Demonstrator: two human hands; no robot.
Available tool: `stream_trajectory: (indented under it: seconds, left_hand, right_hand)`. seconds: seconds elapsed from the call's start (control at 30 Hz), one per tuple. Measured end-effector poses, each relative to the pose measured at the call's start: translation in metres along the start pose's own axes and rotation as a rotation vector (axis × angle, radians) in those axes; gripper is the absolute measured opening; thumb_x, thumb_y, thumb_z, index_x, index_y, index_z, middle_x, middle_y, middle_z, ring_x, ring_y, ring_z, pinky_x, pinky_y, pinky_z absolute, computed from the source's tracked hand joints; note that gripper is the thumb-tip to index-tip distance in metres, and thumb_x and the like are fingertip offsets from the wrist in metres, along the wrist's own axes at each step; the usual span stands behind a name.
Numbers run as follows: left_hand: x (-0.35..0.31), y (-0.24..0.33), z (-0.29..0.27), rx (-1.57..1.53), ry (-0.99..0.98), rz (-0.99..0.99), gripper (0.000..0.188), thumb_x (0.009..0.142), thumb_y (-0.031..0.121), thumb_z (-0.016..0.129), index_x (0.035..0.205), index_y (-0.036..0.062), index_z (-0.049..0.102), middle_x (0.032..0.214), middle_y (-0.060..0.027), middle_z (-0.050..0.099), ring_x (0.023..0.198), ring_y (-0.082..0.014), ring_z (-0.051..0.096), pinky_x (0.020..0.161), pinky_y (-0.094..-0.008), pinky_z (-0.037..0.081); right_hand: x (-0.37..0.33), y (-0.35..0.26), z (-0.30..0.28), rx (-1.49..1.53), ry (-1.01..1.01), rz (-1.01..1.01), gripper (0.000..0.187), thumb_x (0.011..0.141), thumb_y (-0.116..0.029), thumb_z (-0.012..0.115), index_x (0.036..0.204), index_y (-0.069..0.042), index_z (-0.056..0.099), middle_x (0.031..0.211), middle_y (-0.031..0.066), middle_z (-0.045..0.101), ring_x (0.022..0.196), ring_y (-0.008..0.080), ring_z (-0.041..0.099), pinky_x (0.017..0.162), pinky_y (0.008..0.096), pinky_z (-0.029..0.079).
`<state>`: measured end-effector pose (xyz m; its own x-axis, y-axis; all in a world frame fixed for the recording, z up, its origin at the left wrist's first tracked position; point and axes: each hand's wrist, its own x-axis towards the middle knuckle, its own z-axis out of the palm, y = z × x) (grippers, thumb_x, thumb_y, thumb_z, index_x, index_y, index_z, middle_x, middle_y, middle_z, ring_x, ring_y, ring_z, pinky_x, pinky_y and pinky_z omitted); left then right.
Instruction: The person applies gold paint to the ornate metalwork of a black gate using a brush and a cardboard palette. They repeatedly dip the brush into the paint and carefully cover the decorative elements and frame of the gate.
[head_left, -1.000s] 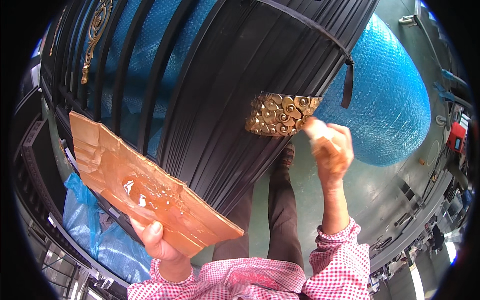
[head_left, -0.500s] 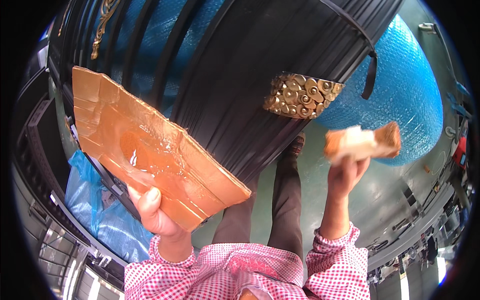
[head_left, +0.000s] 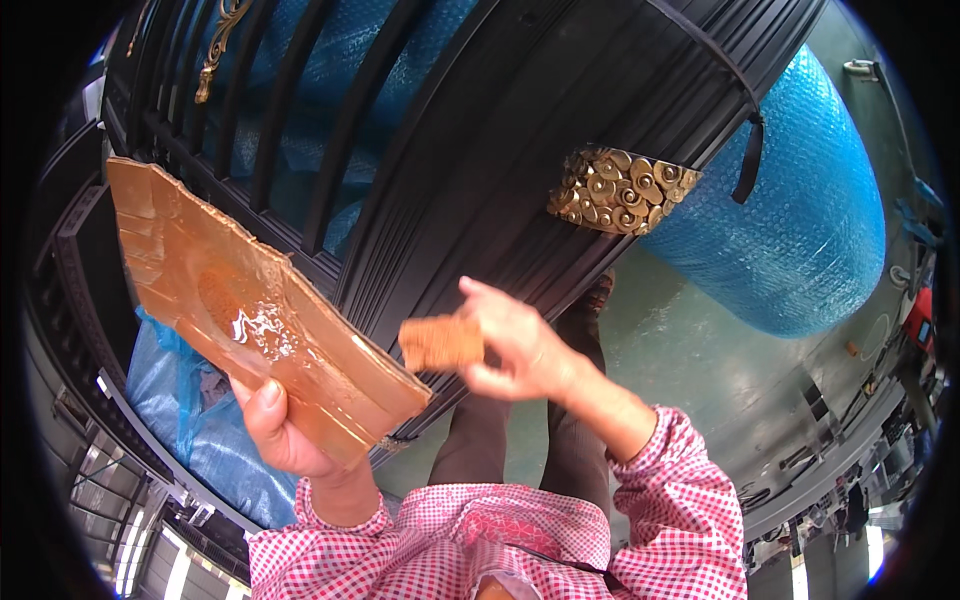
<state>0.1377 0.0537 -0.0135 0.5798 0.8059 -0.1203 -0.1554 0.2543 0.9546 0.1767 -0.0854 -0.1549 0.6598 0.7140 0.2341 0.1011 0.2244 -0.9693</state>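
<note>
My left hand (head_left: 280,432) grips the lower edge of a cardboard piece (head_left: 370,400), its thumb on top. The cardboard is coated in bronze-gold paint, with a wet glossy puddle (head_left: 262,332) near the middle. In my right hand (head_left: 520,345) is a brown block, seemingly a sponge (head_left: 440,343), slightly blurred. It hovers just off the cardboard's right edge; whether they touch I cannot tell. Beyond both hands lies a long black ribbed panel (head_left: 480,150), with a gold ornament of raised swirls (head_left: 625,192) on its right part.
Blue bubble wrap (head_left: 790,200) bulges at the right. A black strap (head_left: 745,165) hangs over the panel's edge. Black bars (head_left: 290,120) and a gold scroll ornament (head_left: 215,55) are at the far left. Blue plastic sheeting (head_left: 220,440) lies left of my left hand, over a green floor (head_left: 690,370).
My right hand has swung left with the sponge, from near the bubble wrap to beside the cardboard. The cardboard has shifted left and slightly down in view.
</note>
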Motion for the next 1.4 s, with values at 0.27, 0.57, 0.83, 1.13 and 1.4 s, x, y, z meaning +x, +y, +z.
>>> stream_trajectory:
  seconds: [0.27,0.57,0.83,1.13,1.4]
  left_hand:
    - [-0.002,0.009,0.005,-0.024,-0.033,0.004,0.053,0.075,0.008,0.051,0.124,-0.0069,0.036,0.105,-0.0198,0.055,0.044,-0.0075,0.041,0.039,-0.0181,0.032]
    - [-0.004,0.0,0.006,0.047,-0.048,-0.025,0.053,0.075,0.011,0.052,0.122,-0.0069,0.037,0.103,-0.019,0.055,0.044,-0.007,0.041,0.039,-0.018,0.031]
    - [-0.01,-0.009,0.02,0.083,-0.057,-0.07,0.052,0.076,0.011,0.05,0.123,-0.0062,0.034,0.104,-0.0191,0.052,0.048,-0.008,0.043,0.04,-0.0193,0.036]
    - [-0.016,-0.02,0.039,0.07,-0.098,-0.121,0.055,0.077,0.007,0.048,0.128,-0.0039,0.03,0.107,-0.0196,0.049,0.061,-0.0118,0.049,0.048,-0.0231,0.041]
    - [-0.019,-0.026,0.048,0.053,-0.161,-0.178,0.055,0.076,0.006,0.047,0.128,-0.0006,0.031,0.109,-0.0181,0.049,0.069,-0.0152,0.054,0.052,-0.0261,0.044]
  right_hand:
    - [-0.011,-0.005,0.03,0.275,0.007,0.283,0.046,0.072,-0.018,0.06,0.113,0.002,0.051,0.108,0.016,0.057,0.108,0.0294,0.053,0.094,0.0374,0.039]
    - [-0.065,0.009,-0.009,1.18,0.44,0.501,0.052,0.069,-0.031,0.068,0.105,0.002,0.051,0.092,0.0104,0.056,0.085,0.0261,0.059,0.089,0.0514,0.043]
    - [-0.065,0.004,-0.07,0.524,1.141,0.203,0.052,0.077,-0.027,0.065,0.115,0.002,0.045,0.103,0.0095,0.057,0.094,0.0238,0.057,0.086,0.0371,0.044]
    - [-0.046,0.027,-0.105,-0.002,1.418,0.324,0.027,0.067,-0.002,0.07,0.092,-0.001,0.058,0.086,0.0117,0.059,0.083,0.0256,0.057,0.071,0.0331,0.046]
    - [-0.03,0.027,-0.122,-0.321,1.307,0.269,0.024,0.074,0.003,0.062,0.098,0.001,0.057,0.095,0.007,0.061,0.087,0.016,0.059,0.077,0.0273,0.047]
